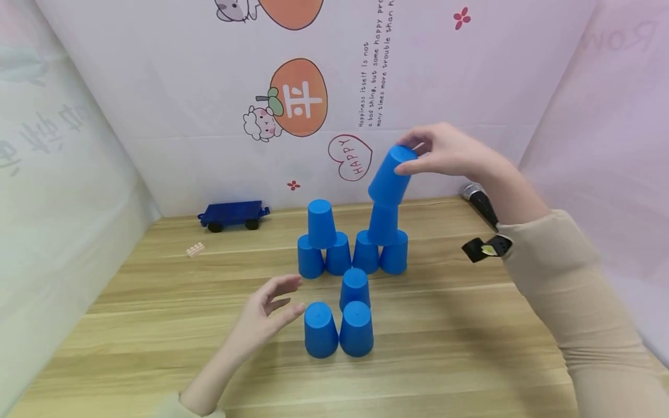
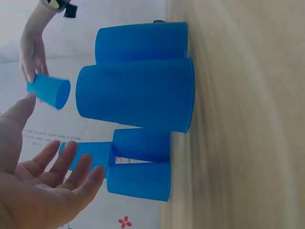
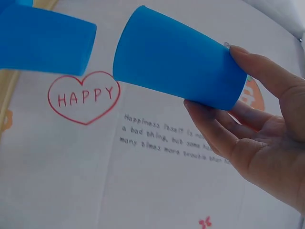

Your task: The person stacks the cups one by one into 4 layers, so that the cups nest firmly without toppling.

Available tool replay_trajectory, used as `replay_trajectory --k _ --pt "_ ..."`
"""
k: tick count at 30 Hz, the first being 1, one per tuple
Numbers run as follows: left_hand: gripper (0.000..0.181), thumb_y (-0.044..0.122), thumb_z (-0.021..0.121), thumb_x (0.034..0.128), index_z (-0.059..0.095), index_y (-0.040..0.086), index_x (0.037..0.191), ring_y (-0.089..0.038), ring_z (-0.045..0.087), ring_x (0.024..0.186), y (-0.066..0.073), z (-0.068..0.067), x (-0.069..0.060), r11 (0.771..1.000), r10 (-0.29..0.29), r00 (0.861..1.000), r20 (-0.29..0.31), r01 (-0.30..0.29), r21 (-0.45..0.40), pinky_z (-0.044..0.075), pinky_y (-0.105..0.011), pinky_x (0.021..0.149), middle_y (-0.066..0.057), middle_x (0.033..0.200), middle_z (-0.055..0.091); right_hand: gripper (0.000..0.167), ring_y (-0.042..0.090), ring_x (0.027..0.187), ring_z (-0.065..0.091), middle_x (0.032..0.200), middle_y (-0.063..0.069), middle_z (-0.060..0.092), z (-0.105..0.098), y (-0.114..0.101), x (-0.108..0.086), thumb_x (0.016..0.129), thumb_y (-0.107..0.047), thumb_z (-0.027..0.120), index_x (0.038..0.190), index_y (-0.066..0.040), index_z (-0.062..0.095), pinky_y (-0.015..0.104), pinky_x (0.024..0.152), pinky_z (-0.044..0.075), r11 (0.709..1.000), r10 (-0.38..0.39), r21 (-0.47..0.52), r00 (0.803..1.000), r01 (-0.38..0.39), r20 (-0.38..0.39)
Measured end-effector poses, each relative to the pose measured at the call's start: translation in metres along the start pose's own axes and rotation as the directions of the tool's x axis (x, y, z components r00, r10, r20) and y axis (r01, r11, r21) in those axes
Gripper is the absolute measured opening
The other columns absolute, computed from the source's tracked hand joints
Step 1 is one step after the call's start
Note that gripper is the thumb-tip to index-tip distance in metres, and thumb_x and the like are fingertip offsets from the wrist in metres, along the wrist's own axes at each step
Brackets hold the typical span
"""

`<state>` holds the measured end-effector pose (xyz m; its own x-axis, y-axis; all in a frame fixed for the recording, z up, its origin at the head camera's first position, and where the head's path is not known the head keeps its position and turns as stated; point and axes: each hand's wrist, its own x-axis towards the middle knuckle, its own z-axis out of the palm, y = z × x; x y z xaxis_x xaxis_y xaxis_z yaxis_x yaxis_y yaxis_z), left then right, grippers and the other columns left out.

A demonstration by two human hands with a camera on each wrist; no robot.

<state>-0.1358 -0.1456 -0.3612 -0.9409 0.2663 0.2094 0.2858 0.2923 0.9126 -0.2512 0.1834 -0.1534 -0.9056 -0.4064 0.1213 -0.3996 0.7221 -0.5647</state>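
My right hand (image 1: 444,152) pinches a blue cup (image 1: 391,174) near its base, mouth down and tilted, raised above the back stacks. In the right wrist view, the thumb and fingers grip the narrow end of this cup (image 3: 176,62). At the back, one upside-down cup (image 1: 321,224) rests across two others on the left, and another cup (image 1: 383,223) rests across two more on the right. Closer in stand three single upside-down cups, among them a front left cup (image 1: 321,330). Beside it my left hand (image 1: 269,307) hovers with relaxed fingers, holding nothing.
A dark blue toy wagon (image 1: 233,215) stands at the back left, with a small pale block piece (image 1: 195,249) before it. A microphone (image 1: 479,203) lies at the back right, partly behind the right forearm. A printed cloth (image 1: 209,157) hangs behind the wooden table (image 1: 157,348).
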Motion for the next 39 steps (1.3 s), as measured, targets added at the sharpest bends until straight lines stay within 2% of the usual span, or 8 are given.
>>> replay_trajectory --k 7,10,18,26,34,39 --pt "0.058 0.028 0.075 0.0803 0.048 0.019 0.132 -0.028 0.048 0.127 -0.004 0.011 -0.007 0.990 -0.135 0.990 0.042 0.134 0.034 0.043 -0.048 0.103 -0.006 0.135 0.053 0.053 0.036 0.118 0.052 0.127 0.016 0.056 0.020 -0.010 0.036 0.086 -0.030 0.067 0.130 -0.006 0.051 0.055 0.099 0.045 0.999 -0.011 0.030 1.000 0.011 0.015" --pt "0.062 0.031 0.076 0.0782 0.048 0.018 0.132 -0.030 0.047 0.127 -0.007 0.014 -0.008 0.987 -0.159 0.985 0.072 0.156 0.042 0.043 -0.051 0.102 -0.009 0.136 0.053 0.052 0.036 0.117 0.054 0.127 0.016 0.057 0.032 -0.010 0.050 0.085 -0.029 0.068 0.129 -0.005 0.052 0.052 0.098 0.046 1.000 -0.022 0.013 0.999 0.022 0.024" --pt "0.062 0.031 0.077 0.0774 0.049 0.014 0.130 -0.031 0.050 0.123 -0.009 0.022 -0.004 0.992 -0.128 0.984 0.126 0.124 0.036 0.046 -0.051 0.099 -0.011 0.132 0.054 0.055 0.035 0.113 0.057 0.125 0.019 0.058 0.061 -0.009 0.066 0.082 -0.024 0.072 0.129 -0.002 0.052 0.049 0.095 0.050 0.996 -0.027 -0.078 0.994 0.036 0.106" --pt "0.054 0.028 0.075 0.0800 0.051 0.012 0.127 -0.029 0.055 0.117 -0.007 0.024 -0.001 0.993 -0.114 0.982 0.150 0.110 0.036 0.048 -0.050 0.097 -0.008 0.124 0.058 0.052 0.034 0.114 0.057 0.124 0.020 0.059 0.080 -0.005 0.070 0.080 -0.019 0.074 0.124 0.001 0.055 0.047 0.097 0.049 0.986 -0.032 -0.153 0.974 0.067 0.222" --pt "0.054 0.025 0.075 0.0804 0.052 0.008 0.126 -0.030 0.056 0.115 -0.005 0.024 0.000 0.993 -0.120 0.982 0.144 0.115 0.042 0.049 -0.049 0.096 -0.010 0.122 0.059 0.049 0.034 0.113 0.057 0.122 0.020 0.060 0.089 -0.004 0.071 0.081 -0.017 0.074 0.122 0.002 0.056 0.047 0.096 0.049 0.975 -0.034 -0.205 0.966 0.089 0.255" --pt "0.054 0.028 0.075 0.0797 0.052 0.012 0.126 -0.029 0.056 0.116 -0.007 0.025 -0.002 0.990 -0.140 0.979 0.148 0.136 0.041 0.048 -0.049 0.097 -0.008 0.123 0.059 0.048 0.033 0.112 0.058 0.122 0.020 0.060 0.092 -0.004 0.070 0.080 -0.016 0.074 0.121 0.002 0.057 0.046 0.095 0.050 0.974 -0.033 -0.206 0.963 0.090 0.267"
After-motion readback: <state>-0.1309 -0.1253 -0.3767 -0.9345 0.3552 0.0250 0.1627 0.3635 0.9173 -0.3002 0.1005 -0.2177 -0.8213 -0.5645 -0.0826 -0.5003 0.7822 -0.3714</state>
